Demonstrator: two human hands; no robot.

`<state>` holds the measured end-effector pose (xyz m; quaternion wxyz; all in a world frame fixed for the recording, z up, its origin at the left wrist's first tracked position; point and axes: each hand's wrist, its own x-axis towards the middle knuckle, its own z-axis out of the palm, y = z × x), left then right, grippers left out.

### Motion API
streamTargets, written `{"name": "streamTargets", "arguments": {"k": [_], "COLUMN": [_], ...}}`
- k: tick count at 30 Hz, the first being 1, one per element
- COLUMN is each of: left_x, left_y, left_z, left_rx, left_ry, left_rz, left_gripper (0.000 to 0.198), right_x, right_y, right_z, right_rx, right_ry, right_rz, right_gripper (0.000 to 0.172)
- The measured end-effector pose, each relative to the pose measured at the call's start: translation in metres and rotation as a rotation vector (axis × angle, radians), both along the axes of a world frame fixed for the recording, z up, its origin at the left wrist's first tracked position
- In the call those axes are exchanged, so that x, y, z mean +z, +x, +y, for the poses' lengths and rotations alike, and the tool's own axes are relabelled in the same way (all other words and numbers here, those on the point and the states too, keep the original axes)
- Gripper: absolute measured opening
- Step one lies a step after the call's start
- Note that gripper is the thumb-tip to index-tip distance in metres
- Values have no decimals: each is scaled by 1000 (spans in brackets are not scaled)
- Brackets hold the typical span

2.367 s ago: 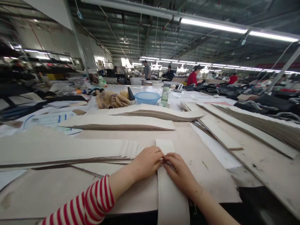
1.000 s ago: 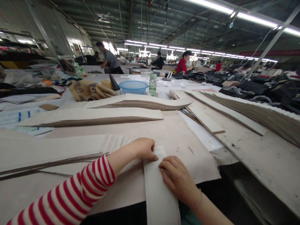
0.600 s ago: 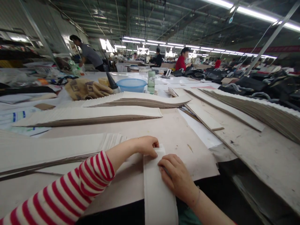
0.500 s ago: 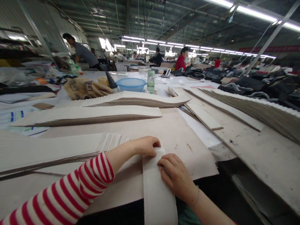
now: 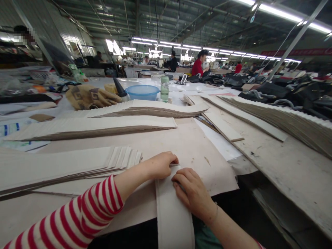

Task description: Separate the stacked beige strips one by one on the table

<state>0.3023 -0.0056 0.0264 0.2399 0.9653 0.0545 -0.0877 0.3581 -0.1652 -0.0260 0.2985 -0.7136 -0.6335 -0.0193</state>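
Left hand point(image 5: 164, 165): fingers curled, thumb partly hidden, pinching far end of pale strip point(image 5: 173, 221). Right hand point(image 5: 192, 190): half-curled, fingers close together, touching strip's right margin; whether gripping edge, cannot tell. Handling, as judged: end kept square, pinch light, right hand steadying. Strip: far end on covering sheet point(image 5: 189, 145), near end over counter's near edge. Fanned stack point(image 5: 77, 159): toward left edge. Blue basin point(image 5: 142, 92): farther back on counter point(image 5: 181, 90).

Tube lights point(image 5: 280, 13) run in rows below a dark roof point(image 5: 192, 15); a ribbed wall point(image 5: 50, 22) stands left of bright windows point(image 5: 110, 46).
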Motion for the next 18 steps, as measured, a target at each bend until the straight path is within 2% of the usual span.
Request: {"name": "streamTargets", "arguments": {"k": [11, 18], "left_x": [-7, 0], "left_y": [-6, -13], "left_z": [-4, -18], "left_rx": [-99, -114], "left_ry": [117, 284], "left_rz": [-126, -122], "left_gripper": [33, 19], "right_x": [1, 1], "right_y": [0, 0], "right_z": [1, 1], "right_rx": [-5, 8], "right_ry": [32, 37], "right_rz": [-18, -6], "right_gripper": [12, 11]}}
